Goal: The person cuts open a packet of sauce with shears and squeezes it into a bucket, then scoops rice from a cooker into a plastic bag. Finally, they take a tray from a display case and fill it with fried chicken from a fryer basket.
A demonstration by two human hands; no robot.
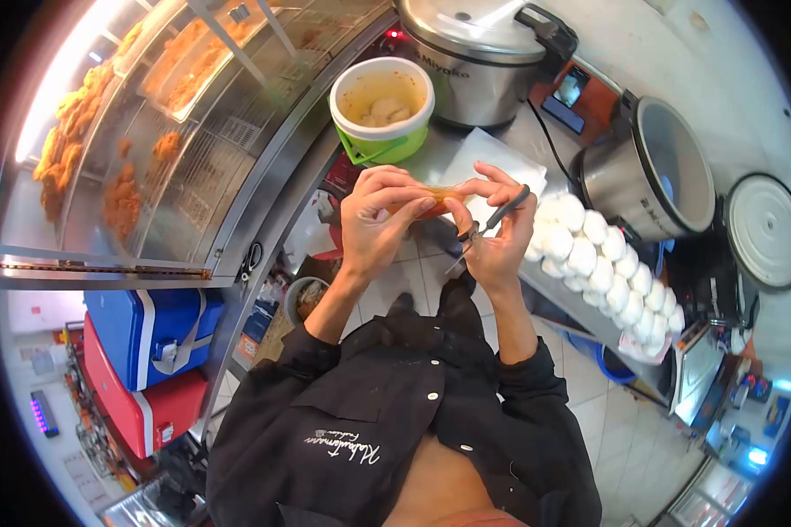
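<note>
My left hand and my right hand together pinch a small orange sauce packet held between them at chest height. A pair of scissors with dark handles also sits in my right hand, hooked on the fingers, blades pointing down and left. Both hands hover above the floor tiles, just in front of the steel counter. Black jacket sleeves cover my forearms.
A green bucket with a white lid rim holds pale liquid. Behind it stands a silver rice cooker, and an open one sits to the right. White wrapped rice balls line the counter. A glass case of fried chicken is on the left, with blue and red coolers below it.
</note>
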